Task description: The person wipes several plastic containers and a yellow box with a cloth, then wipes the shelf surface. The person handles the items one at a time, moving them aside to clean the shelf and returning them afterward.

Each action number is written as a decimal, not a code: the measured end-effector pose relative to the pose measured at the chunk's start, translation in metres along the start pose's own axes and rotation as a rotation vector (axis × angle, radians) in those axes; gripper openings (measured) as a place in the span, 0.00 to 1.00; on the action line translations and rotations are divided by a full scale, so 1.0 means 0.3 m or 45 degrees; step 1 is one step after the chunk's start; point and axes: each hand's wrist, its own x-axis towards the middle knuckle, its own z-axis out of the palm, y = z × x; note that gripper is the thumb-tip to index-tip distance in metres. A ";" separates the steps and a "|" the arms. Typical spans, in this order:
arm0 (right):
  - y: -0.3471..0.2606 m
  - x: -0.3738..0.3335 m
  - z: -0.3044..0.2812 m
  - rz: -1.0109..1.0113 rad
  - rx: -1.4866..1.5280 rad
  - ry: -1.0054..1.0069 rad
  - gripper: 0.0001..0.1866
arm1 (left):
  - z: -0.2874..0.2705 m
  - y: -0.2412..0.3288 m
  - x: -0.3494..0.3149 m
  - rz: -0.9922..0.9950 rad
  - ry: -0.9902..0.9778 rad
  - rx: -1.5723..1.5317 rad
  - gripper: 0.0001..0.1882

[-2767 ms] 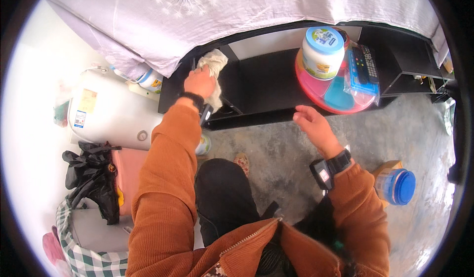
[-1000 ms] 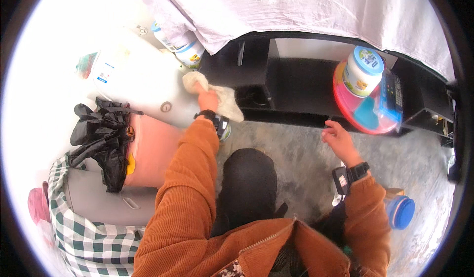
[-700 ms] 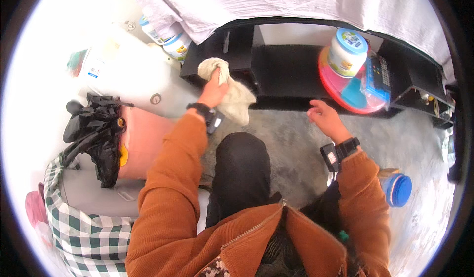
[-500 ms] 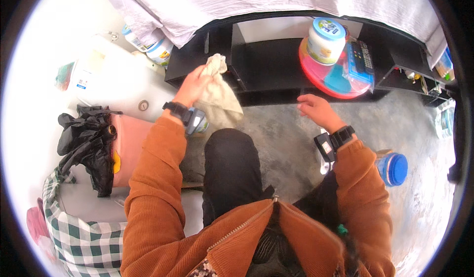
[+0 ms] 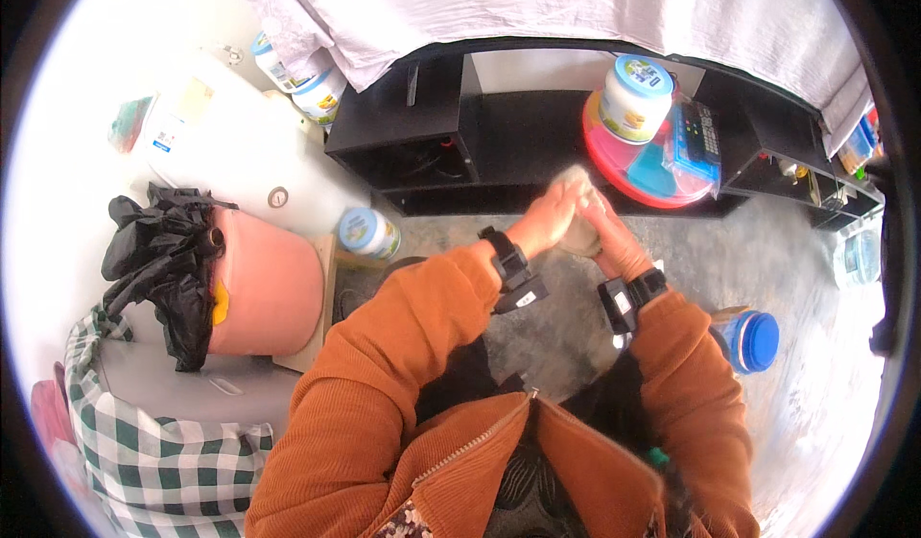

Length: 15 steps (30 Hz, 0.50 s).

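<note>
My left hand (image 5: pixel 551 216) and my right hand (image 5: pixel 616 239) meet in front of the black shelf unit. A cream cloth (image 5: pixel 579 241) is bunched between them; parts of it show above the fingers and below the palms. Both hands close on the cloth, though most of it is hidden by the fingers. Just beyond my hands, a round tray with a red rim (image 5: pixel 662 199) rests on the shelf. On that tray stand a white tub with a light blue lid (image 5: pixel 637 102) and a blue-and-black calculator-like device (image 5: pixel 697 141).
A black shelf unit (image 5: pixel 523 120) runs along the far side beneath a pale curtain (image 5: pixel 537 5). At left are a pink bin (image 5: pixel 273 284) with a black bag (image 5: pixel 158 260) and a white tub (image 5: pixel 368 233). A blue-lidded jar (image 5: pixel 756 340) stands on the floor at right.
My left hand has moved right with the cloth, away from the left end of the shelf. Both hands are now together on the cloth, which is bunched up instead of hanging.
</note>
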 end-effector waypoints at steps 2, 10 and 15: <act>0.033 0.021 -0.054 0.194 0.060 -0.054 0.35 | -0.020 -0.010 -0.029 -0.283 -0.208 0.144 0.30; 0.144 0.127 -0.214 0.522 -0.515 0.246 0.23 | -0.246 0.087 -0.056 -0.151 -0.332 0.817 0.30; 0.265 0.182 -0.266 0.379 -0.161 0.327 0.21 | -0.408 0.064 -0.023 -0.222 -0.298 0.829 0.25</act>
